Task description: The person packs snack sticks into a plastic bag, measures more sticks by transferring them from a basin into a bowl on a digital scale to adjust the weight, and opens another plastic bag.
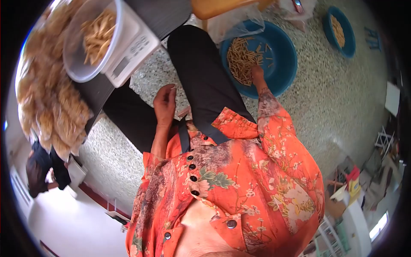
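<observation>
My left hand (165, 103) is over the floor beside my dark trouser leg, fingers loosely bent and thumb a little apart, with nothing visible in it. My right hand (257, 76) reaches over the near rim of a large blue basin (282, 58). Its fingertips are down at a heap of short tan sticks (240, 60), fingers close together; what they hold is too small to make out. Some sticks lie loose in the basin. A clear plastic tub (77, 64) with pale strips (100, 36) stands on a white scale (132, 51) at the upper left.
Bulging clear bags (51, 94) of tan pieces are at the left. A plastic bag (235, 28) hangs over the basin's rim by an orange container (222, 6). A smaller blue basin (349, 43) and a blue stool (372, 39) are at upper right. Another person (40, 169) is at lower left.
</observation>
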The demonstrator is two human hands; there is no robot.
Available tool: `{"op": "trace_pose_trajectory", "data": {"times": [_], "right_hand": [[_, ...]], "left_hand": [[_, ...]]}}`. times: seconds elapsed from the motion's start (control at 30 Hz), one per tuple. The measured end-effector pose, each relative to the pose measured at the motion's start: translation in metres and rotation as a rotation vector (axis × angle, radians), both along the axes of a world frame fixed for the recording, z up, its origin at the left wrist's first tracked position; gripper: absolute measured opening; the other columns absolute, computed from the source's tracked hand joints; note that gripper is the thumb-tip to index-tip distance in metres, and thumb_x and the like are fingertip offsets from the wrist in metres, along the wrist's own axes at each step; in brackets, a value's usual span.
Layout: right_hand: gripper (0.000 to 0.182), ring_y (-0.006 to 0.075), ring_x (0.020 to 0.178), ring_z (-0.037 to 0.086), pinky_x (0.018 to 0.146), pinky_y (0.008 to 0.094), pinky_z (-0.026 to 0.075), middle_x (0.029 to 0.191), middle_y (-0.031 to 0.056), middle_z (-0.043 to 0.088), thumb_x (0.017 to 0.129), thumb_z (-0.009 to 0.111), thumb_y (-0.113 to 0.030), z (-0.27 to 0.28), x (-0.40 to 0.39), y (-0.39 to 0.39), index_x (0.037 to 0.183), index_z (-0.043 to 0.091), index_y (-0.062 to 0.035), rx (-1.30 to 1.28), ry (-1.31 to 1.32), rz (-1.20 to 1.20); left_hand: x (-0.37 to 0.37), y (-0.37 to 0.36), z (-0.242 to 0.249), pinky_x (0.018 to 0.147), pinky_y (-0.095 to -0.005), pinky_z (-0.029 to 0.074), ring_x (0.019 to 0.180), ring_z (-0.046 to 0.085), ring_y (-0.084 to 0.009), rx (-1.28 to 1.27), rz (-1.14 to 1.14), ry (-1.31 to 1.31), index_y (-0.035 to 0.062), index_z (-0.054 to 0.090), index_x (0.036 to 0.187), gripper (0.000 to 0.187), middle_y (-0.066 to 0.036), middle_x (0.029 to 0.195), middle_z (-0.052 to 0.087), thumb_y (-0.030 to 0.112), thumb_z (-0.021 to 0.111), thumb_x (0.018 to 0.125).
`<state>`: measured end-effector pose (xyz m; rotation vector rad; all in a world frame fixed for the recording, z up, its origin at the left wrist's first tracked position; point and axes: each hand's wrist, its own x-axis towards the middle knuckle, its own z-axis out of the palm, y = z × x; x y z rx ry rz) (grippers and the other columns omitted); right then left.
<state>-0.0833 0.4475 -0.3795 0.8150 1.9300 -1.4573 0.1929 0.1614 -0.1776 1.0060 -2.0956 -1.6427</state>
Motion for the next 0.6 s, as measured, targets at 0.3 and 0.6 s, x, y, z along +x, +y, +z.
{"op": "trace_pose_trajectory", "data": {"times": [0.3,0.6], "right_hand": [[0.058,0.0221,0.072,0.061,0.065,0.0385,0.048,0.101,0.0142,0.066,0.093,0.058,-0.029,0.023,0.001,0.036,0.142,0.040,-0.0056,0.381,0.066,0.475],[0.090,0.0329,0.120,0.052,0.093,0.0432,0.045,0.131,0.0217,0.050,0.084,0.064,-0.056,0.029,0.004,0.013,0.147,0.030,-0.0019,0.041,0.245,0.261]], "left_hand": [[0.001,-0.007,0.014,0.053,-0.0209,0.043,0.062,0.053,-0.0058,0.118,0.032,-0.075,-0.0001,0.065,0.103,0.018,-0.001,0.076,0.061,0.015,0.062,0.093],[-0.003,-0.004,0.022,0.055,-0.0216,0.045,0.064,0.056,-0.0063,0.118,-0.013,-0.173,-0.0002,0.065,0.100,0.016,-0.001,0.077,0.063,0.014,0.062,0.093]]}}
